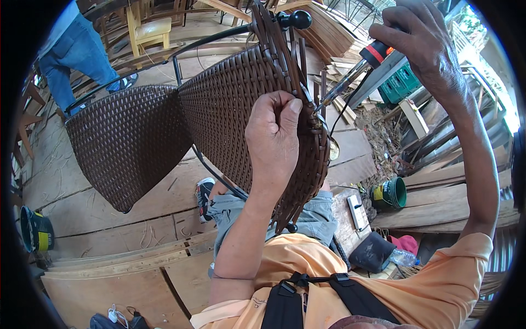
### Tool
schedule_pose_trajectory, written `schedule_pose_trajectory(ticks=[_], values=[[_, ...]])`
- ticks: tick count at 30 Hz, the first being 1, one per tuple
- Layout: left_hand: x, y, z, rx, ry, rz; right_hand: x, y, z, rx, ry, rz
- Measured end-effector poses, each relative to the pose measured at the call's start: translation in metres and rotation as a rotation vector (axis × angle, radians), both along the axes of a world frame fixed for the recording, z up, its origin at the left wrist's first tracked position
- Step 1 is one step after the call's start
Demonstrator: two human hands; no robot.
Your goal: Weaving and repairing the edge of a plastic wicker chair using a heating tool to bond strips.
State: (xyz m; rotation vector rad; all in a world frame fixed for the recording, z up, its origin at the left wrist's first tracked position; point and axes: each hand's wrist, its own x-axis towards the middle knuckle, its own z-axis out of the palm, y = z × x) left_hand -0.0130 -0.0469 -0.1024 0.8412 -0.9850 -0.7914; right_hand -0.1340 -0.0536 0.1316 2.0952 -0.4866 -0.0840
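A dark brown woven wicker chair (pixel 224 98) lies tilted across my lap, its seat (pixel 129 140) to the left and its thick braided edge toward me. My left hand (pixel 274 126) is closed against that edge, thumb pressed to the bent forefinger; whatever is pinched there is hidden. Raised at the upper right, my right hand (pixel 419 46) grips the red and black handle of what looks like a soldering iron (pixel 348 79). The tool's long metal shaft slants down to the left, its tip at the braided edge just right of my left thumb.
A person in blue jeans (pixel 79 52) stands at the upper left near a wooden chair (pixel 150 35). Green buckets (pixel 390 193) sit at both sides. Stacked boards (pixel 323 27), a green crate (pixel 399 84) and a bottle (pixel 402 257) lie on the right. A black cord hangs beside the braided edge.
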Motion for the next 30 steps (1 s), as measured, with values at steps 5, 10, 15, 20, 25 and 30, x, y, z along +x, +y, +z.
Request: schedule_pose_trajectory(ticks=[5,10,15,20,25,30], values=[[-0.004,0.000,-0.003,-0.005,0.036,0.020,-0.001,-0.002,-0.002,-0.001,-0.027,0.007],[-0.004,0.001,-0.002,-0.019,0.080,0.016,-0.001,-0.001,-0.002,-0.052,0.004,0.043],[-0.003,0.001,0.001,0.046,0.037,0.002,-0.003,-0.001,-0.001,0.010,-0.045,0.039],[-0.001,-0.006,0.002,0.063,0.214,-0.068,-0.004,-0.005,0.004,-0.038,-0.048,0.096],[0.004,0.003,0.001,-0.052,0.109,-0.086,-0.020,-0.005,0.009,0.018,-0.198,0.004],[0.005,0.009,0.008,0.017,-0.106,-0.022,-0.048,-0.028,0.003,-0.022,-0.235,0.033]])
